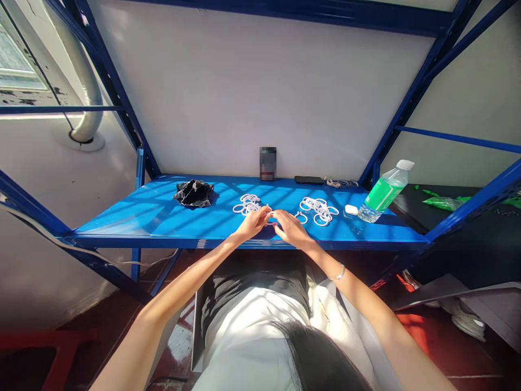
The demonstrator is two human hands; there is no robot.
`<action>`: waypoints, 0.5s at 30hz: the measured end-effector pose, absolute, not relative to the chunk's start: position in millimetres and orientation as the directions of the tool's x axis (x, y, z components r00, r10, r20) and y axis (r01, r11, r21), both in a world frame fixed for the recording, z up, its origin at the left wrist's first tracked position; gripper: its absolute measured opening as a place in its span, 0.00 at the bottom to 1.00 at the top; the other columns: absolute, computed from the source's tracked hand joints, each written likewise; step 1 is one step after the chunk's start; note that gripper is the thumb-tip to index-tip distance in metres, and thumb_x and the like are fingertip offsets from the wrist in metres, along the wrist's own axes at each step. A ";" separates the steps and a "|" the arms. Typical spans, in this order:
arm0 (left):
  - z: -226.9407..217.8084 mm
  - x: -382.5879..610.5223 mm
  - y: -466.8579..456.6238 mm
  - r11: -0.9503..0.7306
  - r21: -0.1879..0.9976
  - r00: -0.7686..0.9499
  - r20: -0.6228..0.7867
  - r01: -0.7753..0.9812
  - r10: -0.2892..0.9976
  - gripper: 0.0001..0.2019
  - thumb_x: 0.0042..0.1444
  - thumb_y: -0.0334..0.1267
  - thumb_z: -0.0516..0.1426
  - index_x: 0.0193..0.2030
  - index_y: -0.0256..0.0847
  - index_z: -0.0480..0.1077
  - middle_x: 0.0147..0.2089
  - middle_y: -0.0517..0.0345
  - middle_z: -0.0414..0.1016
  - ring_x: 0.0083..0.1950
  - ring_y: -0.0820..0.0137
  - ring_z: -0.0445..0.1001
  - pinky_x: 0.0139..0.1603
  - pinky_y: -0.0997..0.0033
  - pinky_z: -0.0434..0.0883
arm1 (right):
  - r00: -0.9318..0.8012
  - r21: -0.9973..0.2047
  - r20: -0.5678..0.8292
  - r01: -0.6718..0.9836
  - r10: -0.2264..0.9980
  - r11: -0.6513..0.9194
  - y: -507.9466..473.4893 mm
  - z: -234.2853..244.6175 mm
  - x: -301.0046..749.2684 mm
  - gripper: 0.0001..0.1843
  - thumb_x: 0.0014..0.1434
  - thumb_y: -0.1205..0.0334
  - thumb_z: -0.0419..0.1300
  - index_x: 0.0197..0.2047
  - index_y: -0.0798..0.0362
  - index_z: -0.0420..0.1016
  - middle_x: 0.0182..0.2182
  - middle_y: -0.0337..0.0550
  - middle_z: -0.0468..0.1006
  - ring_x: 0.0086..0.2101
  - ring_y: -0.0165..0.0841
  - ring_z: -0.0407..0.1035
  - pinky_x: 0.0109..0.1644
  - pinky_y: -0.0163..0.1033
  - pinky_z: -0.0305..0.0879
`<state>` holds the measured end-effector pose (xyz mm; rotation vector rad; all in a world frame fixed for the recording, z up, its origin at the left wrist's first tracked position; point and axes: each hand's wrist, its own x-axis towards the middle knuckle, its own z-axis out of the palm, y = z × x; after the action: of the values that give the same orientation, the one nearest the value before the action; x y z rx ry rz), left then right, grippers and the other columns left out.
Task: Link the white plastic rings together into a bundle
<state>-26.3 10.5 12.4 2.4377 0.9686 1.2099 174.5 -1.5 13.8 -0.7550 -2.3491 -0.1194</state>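
Both my hands meet over the front middle of the blue shelf (163,217). My left hand (254,221) and my right hand (290,227) have their fingers pinched together on a small white ring (272,215) between them. One pile of white rings (247,203) lies just behind my left hand. A second pile of white rings (319,209) lies to the right of my right hand, which wears a thin bracelet at the wrist.
A crumpled black bag (194,193) lies at the left. A green-labelled water bottle (385,191) leans at the right by a small white case (351,209). A dark phone (308,180) and a blurred upright box (267,163) are by the back wall. Blue rack posts frame both sides.
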 end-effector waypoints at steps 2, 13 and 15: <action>12.8 -26.6 10.1 -0.706 0.611 0.438 0.558 0.358 0.705 0.19 0.69 0.54 0.46 0.50 0.40 0.66 0.29 0.58 0.75 0.28 0.68 0.77 0.30 0.70 0.74 | -0.604 -0.119 0.633 0.543 0.485 0.831 -2.7 14.2 175.4 0.19 0.65 0.70 0.52 0.58 0.51 0.67 0.52 0.52 0.76 0.51 0.43 0.72 0.53 0.50 0.72; 16.2 -25.1 6.1 -0.620 0.725 0.294 0.548 0.301 0.783 0.22 0.65 0.58 0.49 0.44 0.40 0.68 0.22 0.61 0.72 0.22 0.68 0.74 0.25 0.71 0.71 | -0.458 -0.139 0.723 0.636 0.517 0.759 -8.2 13.6 177.2 0.12 0.66 0.61 0.58 0.52 0.52 0.72 0.37 0.48 0.79 0.37 0.40 0.75 0.43 0.45 0.73; 15.4 -25.0 6.5 -0.617 0.722 0.285 0.548 0.314 0.786 0.21 0.65 0.58 0.49 0.43 0.41 0.68 0.22 0.61 0.72 0.22 0.68 0.74 0.25 0.71 0.71 | -0.432 -0.152 0.731 0.651 0.528 0.744 -7.3 13.0 177.2 0.10 0.66 0.61 0.57 0.50 0.51 0.73 0.35 0.46 0.79 0.36 0.39 0.75 0.42 0.44 0.73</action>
<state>-25.0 6.5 15.4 2.0780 0.9833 1.2998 177.2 -7.3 13.0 -0.8841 -2.1298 -0.1935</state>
